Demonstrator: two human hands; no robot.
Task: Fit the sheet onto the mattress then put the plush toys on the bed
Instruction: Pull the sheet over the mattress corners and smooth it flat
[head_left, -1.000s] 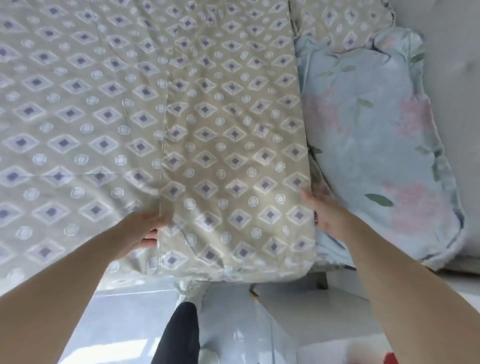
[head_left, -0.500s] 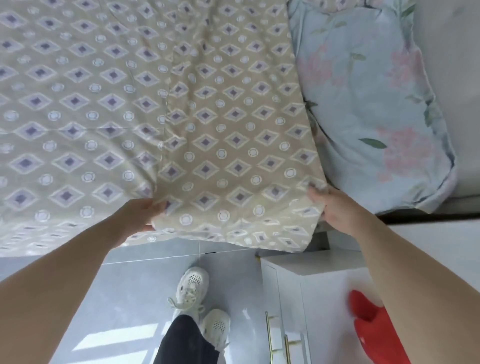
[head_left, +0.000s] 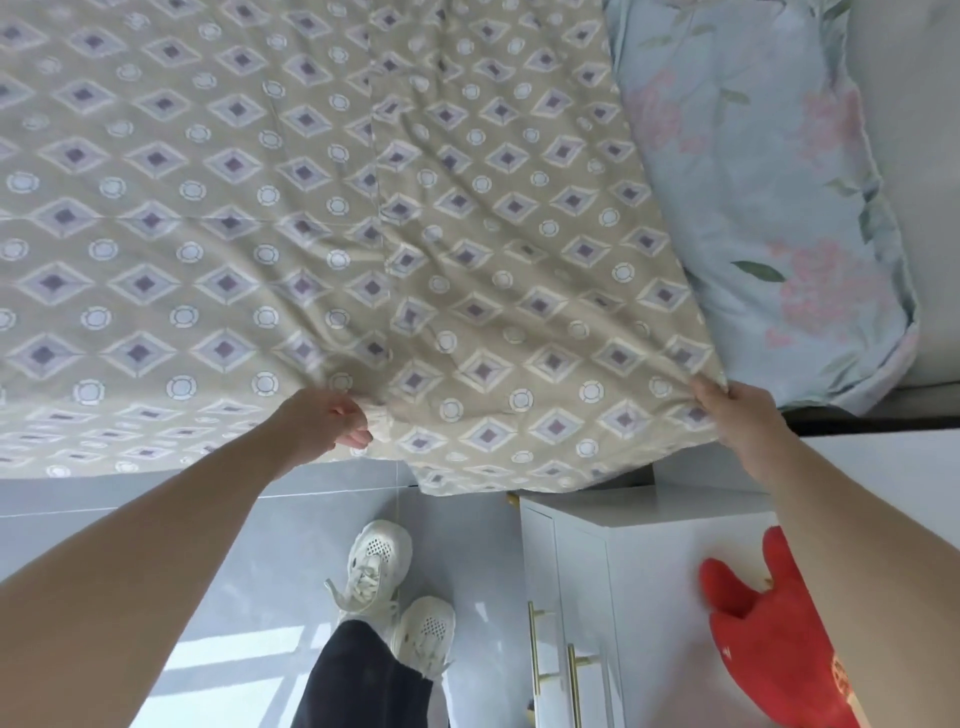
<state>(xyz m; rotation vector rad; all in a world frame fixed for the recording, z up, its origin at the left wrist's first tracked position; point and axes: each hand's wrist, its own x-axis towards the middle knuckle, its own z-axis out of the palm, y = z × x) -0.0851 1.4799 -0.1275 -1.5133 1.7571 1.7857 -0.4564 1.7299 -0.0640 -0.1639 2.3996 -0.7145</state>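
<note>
A beige sheet (head_left: 322, 218) with purple diamonds and white rings covers the bed and hangs over its near edge. My left hand (head_left: 324, 423) pinches a fold of the sheet at the near edge. My right hand (head_left: 737, 415) grips the sheet's near right corner, lifted a little off the mattress. A red plush toy (head_left: 763, 634) lies on the white cabinet at the lower right, partly behind my right forearm. The mattress itself is hidden under the sheet.
A pale blue floral pillow (head_left: 753, 182) lies along the bed's right side against a grey headboard (head_left: 914, 130). A white cabinet (head_left: 639, 561) with gold handles stands beside the bed. My feet in white shoes (head_left: 395, 592) stand on the grey tiled floor (head_left: 130, 499).
Both hands have pulled the sheet's edge toward me and slightly up. The view has tilted down, so the floor, shoes, cabinet and red plush toy now show.
</note>
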